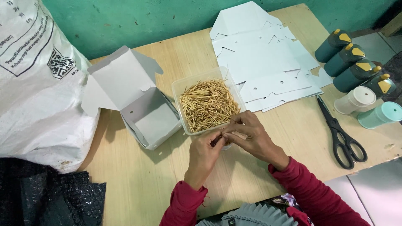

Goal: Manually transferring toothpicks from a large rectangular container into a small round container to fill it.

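A clear plastic tub (181, 88) full of thin wooden toothpicks (208, 104) stands in the middle of the wooden table. My left hand (204, 154) and my right hand (248, 134) meet at the tub's near edge. Together they pinch a small bundle of toothpicks over a small container that the fingers mostly hide. An open white cardboard box (144, 113) with its lid raised sits just left of the tub.
A stack of flat white box blanks (261, 58) lies behind the tub. Black scissors (341, 136) lie at the right, next to several teal dispensers (345, 58) and two small lidded jars (356, 99). A big white sack (37, 83) fills the left.
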